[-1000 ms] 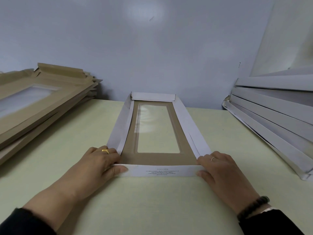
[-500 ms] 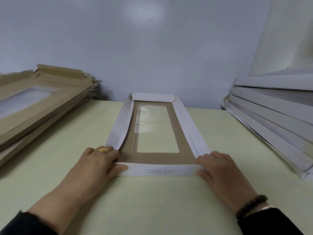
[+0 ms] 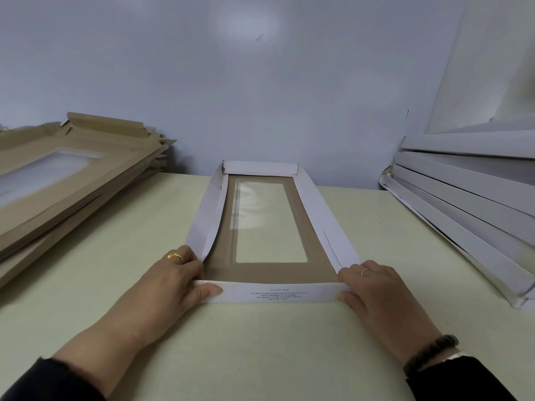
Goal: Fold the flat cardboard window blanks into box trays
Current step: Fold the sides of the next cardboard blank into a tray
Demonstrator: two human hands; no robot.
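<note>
While a pile of flat brown blanks lies well off to the left of my grip, my left hand pinches the near left corner of the tray, thumb on the white front flap, fingers curled over the side wall. The tray stretches away from between my hands on the pale table, its clear window facing up. My right hand grasps the near right corner likewise. Further right leans a stack of white folded trays.
</note>
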